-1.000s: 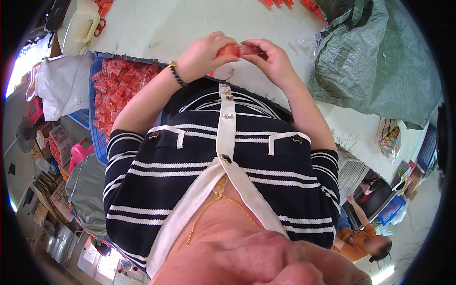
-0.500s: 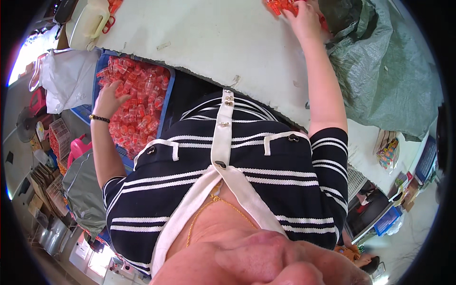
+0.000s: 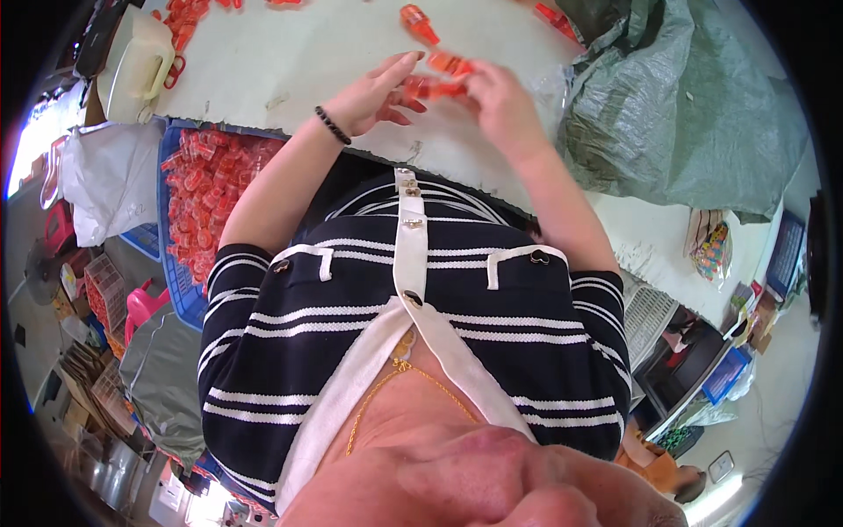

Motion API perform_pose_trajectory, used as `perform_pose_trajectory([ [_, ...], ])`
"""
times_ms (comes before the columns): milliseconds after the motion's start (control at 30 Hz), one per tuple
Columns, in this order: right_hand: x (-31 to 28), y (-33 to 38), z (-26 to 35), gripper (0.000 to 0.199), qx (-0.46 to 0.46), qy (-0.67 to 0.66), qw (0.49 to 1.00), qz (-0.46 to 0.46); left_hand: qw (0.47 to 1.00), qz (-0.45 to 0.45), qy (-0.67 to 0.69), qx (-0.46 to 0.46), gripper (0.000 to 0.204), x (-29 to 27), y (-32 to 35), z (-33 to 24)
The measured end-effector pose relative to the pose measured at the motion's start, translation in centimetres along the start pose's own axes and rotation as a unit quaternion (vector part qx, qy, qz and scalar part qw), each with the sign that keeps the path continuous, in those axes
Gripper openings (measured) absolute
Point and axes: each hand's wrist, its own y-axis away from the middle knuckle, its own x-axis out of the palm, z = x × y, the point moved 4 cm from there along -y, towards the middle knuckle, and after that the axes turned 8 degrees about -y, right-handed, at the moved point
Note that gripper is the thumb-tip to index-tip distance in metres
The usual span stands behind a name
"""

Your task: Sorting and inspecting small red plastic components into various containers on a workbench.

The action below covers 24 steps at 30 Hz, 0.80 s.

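Over the white table (image 3: 290, 61), my two hands come together. My right hand (image 3: 505, 110) is closed on small red bottle-shaped plastic pieces (image 3: 448, 63), which stick out from its fingertips toward the left. Facing it is my left hand (image 3: 373, 98), its fingers apart and nothing plainly gripped in them; the fingertips are close to the pieces, and whether they touch cannot be made out. Just beyond the hands another red bottle-shaped piece (image 3: 419, 24) lies on the table. At my left a blue crate (image 3: 167, 145) holds a heap of similar red clear pieces (image 3: 206, 189).
A cream jug (image 3: 140, 66), red-handled scissors (image 3: 176, 70) and more red pieces (image 3: 183, 19) are at the table's far left. A large grey-green plastic sack (image 3: 676, 105) covers the right side. A white bag (image 3: 114, 180) hangs beside the crate.
My left hand has left the crate and moved right, over the table. My right hand has come back from the far right toward the middle with red pieces in it.
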Motion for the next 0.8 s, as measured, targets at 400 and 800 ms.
perform_pose_trajectory([
  [400,-4.5,2.5,-4.5,0.037,0.104,0.104,0.989,-0.027,0.986,-0.127,0.044,0.098,0.030,-2.9,0.6,1.7],
  [800,-1.1,1.0,1.2,0.038,0.098,-0.193,0.976,0.009,0.995,-0.068,0.019,0.063,0.031,-0.8,1.5,1.2],
])
